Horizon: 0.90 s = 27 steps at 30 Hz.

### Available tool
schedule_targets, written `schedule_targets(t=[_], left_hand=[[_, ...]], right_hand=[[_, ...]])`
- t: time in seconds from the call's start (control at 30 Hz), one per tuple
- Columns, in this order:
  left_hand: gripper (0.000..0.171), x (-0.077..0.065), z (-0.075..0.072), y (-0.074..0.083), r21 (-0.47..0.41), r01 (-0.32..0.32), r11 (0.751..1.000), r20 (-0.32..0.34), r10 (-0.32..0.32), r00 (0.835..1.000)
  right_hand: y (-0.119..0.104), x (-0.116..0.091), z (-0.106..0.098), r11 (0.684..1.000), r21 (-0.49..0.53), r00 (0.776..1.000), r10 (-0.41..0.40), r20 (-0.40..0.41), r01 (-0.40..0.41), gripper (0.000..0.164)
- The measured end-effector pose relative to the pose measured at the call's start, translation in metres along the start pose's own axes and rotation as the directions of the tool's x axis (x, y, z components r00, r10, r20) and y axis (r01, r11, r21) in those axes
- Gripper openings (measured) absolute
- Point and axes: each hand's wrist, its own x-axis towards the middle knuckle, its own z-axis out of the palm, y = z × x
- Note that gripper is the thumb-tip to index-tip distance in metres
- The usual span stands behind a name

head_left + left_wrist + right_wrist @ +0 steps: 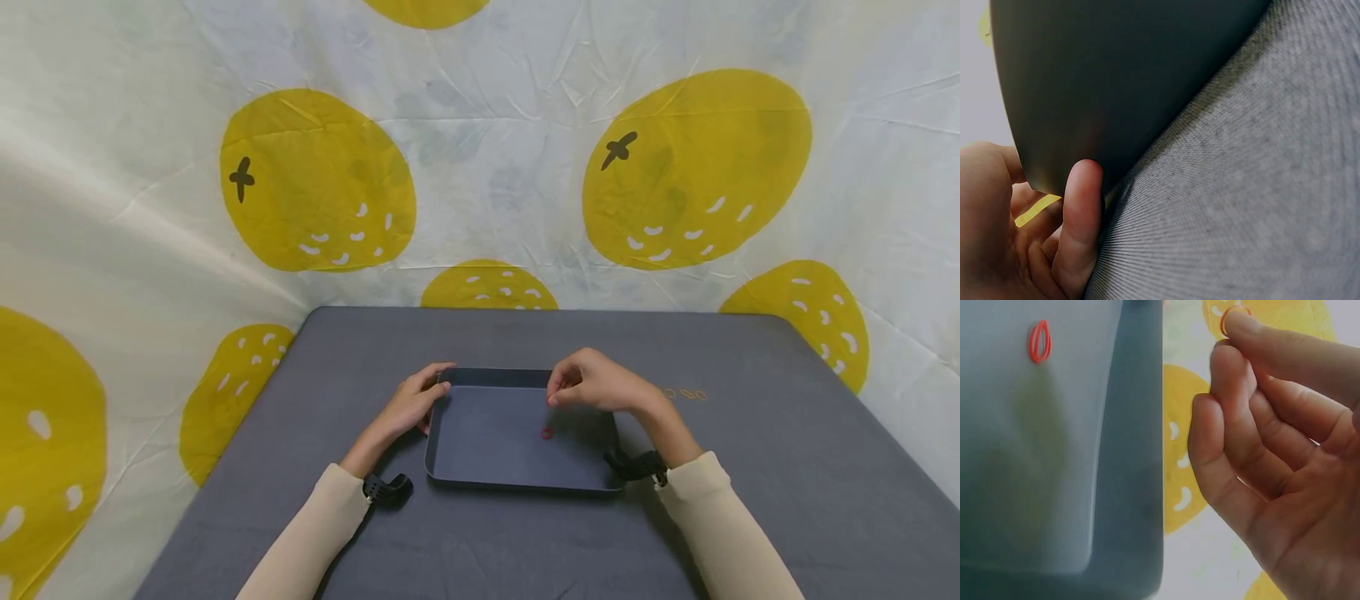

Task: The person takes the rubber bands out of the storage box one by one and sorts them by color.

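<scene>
A dark, shallow rectangular tray [517, 487] lies on the table. My left hand [411, 402] holds its far left corner, thumb over the rim and fingers outside; in the left wrist view a fingertip [1085, 181] touches the outer wall. Above the tray's right part, my right hand [596, 382] pinches a thin reddish rubber band [1227, 314] between thumb and forefinger. A red rubber band [547, 433], looking doubled in the right wrist view, lies on the tray floor below that hand.
Several orange rubber bands [688, 394] lie on the grey tabletop [750, 483] right of the tray, partly behind the right wrist. A white cloth with yellow fruit prints [498, 175] hangs behind and beside the table. Dark wrist straps [386, 490] sit on both arms.
</scene>
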Motion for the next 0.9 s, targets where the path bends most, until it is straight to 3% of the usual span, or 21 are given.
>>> schedule_targets(t=[0.6, 0.9], left_hand=[[0.044, 0.002, 0.001, 0.001, -0.003, 0.009, 1.000, -0.001, -0.009, 1.000], [0.043, 0.003, -0.001, 0.001, -0.009, 0.011, 1.000, -0.004, -0.011, 1.000]], right_hand=[[0.016, -0.044, -0.028, 0.993, 0.011, 0.987, 0.118, -0.112, -0.118, 0.013], [0.041, -0.076, -0.053, 0.987, 0.048, 0.975, 0.159, -0.155, -0.153, 0.019]])
